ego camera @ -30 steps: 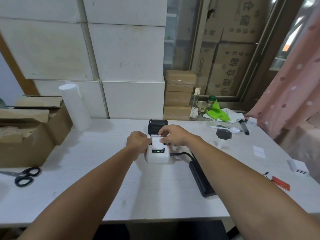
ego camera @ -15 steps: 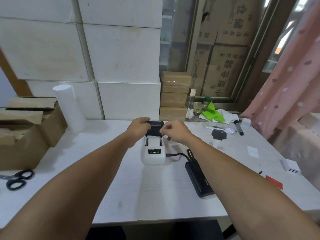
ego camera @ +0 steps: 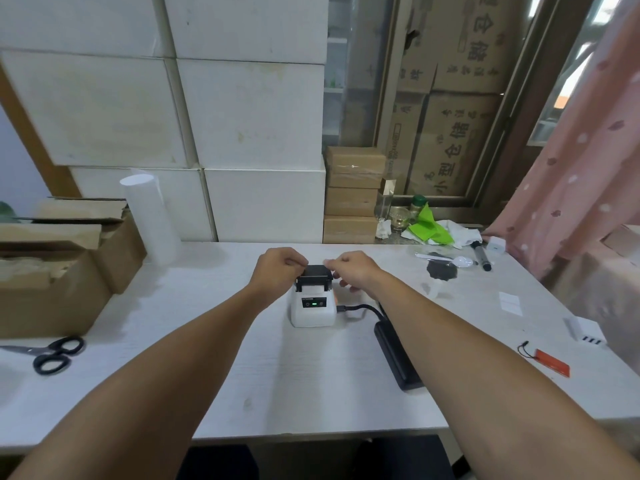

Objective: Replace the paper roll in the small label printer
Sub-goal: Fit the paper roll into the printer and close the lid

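While both grips pinch its black lid [ego camera: 314,273]: white printer [ego camera: 313,311], green light.

The black lid [ego camera: 314,274] of the label printer [ego camera: 313,308] is tipping forward over the paper slot, more closed than a second ago. The left hand [ego camera: 278,270] and right hand [ego camera: 349,271] are now pinching its top corners instead of the paper.

White table [ego camera: 311,393] — stacked boxes [ego camera: 249,116], pink curtain [ego camera: 585,161].

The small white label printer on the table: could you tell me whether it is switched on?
On: the small white label printer shows a lit green indicator on its front panel, and a black cable is plugged into its side.
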The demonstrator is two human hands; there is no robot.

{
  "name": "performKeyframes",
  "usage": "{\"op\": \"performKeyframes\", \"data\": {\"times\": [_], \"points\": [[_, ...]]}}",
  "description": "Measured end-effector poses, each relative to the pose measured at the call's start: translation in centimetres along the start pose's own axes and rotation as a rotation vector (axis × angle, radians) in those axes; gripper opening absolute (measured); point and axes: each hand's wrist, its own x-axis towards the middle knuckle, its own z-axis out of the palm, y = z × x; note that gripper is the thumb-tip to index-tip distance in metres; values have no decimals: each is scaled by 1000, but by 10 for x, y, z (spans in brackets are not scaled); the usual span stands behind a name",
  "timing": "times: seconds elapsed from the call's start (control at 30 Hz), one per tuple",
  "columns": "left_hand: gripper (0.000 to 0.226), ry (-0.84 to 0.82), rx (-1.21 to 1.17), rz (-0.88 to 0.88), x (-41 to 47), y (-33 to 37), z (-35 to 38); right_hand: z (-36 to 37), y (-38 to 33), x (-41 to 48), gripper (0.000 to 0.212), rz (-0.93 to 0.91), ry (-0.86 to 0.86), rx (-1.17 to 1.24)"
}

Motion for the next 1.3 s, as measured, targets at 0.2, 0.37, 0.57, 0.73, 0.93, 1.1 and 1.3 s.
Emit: {"op": "performKeyframes", "data": {"times": [0.2, 0.37, 0.57, 0.73, 0.93, 1.1, 1.3], "points": [[24, -16, 193, 69, -6, -9, 5, 10, 8, -5, 44, 12, -88, -46], [23, 16, 110, -4, -5, -16, 8, 13, 13, -5, 45, 31, -109, 32], [42, -68, -107, -158, 0, -34, 4, 15, 16, -3, 48, 111, -142, 93], [43, -82, -216, -199, 1, -38, 1, 11, 10, -5, 45, 122, -161, 99], [46, -112, -222, -158, -2, -40, 1, 14, 14, -4, 46, 113, -148, 83], [47, -87, -201, -134, -1, -43, 0, 9, 8, -2, 40, 60, -65, 34], [36, 12, -168, -148, 8, -40, -6, 0, -6, -1, 32, 77, -38, 171]]}}
